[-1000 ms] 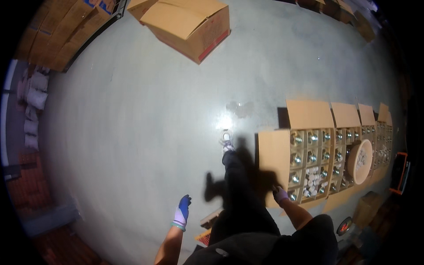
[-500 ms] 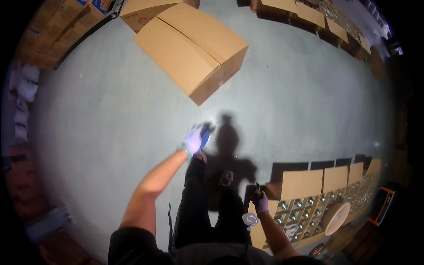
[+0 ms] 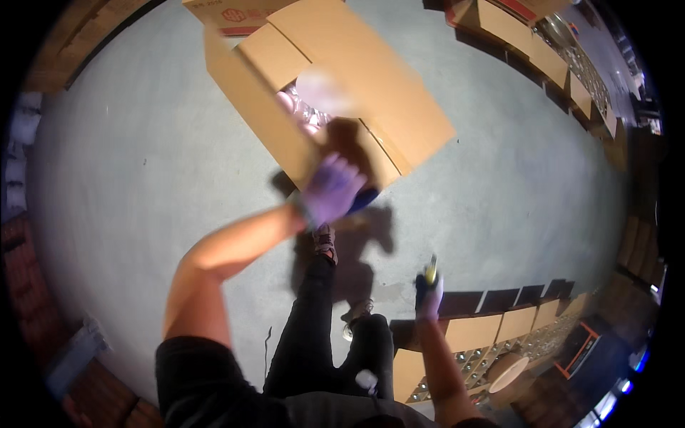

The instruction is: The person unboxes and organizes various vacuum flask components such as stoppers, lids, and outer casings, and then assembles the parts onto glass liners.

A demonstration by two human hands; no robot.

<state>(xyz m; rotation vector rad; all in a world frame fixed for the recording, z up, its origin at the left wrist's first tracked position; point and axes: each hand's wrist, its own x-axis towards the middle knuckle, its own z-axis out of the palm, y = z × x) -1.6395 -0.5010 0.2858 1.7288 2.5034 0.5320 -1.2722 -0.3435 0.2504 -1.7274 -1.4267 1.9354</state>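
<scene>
My left hand (image 3: 332,188), in a lavender glove with a dark blue palm, is at the near end of a large cardboard box (image 3: 267,135). Motion smears its fingers, so whether they grip the flap beside them is unclear. The box's top is partly open, with its left flap raised and blurred. Through the gap, pinkish round things in clear plastic (image 3: 303,110) show. Low on the right, clear of the box, my gloved right hand (image 3: 429,296) is closed around a utility knife (image 3: 431,269) with a yellowish body, its tip pointing away from me.
Behind the large box stands another carton (image 3: 232,16). Open cartons of partitioned glassware (image 3: 471,357) line the lower right, with a round tan lid or disc (image 3: 508,372) on them. More open cartons (image 3: 549,53) run along the far right. My shoe (image 3: 325,242) is just short of the box.
The large box, closed before, now has its top partly open and is nearer in view. My left hand has moved up to it. My right hand has risen with the knife.
</scene>
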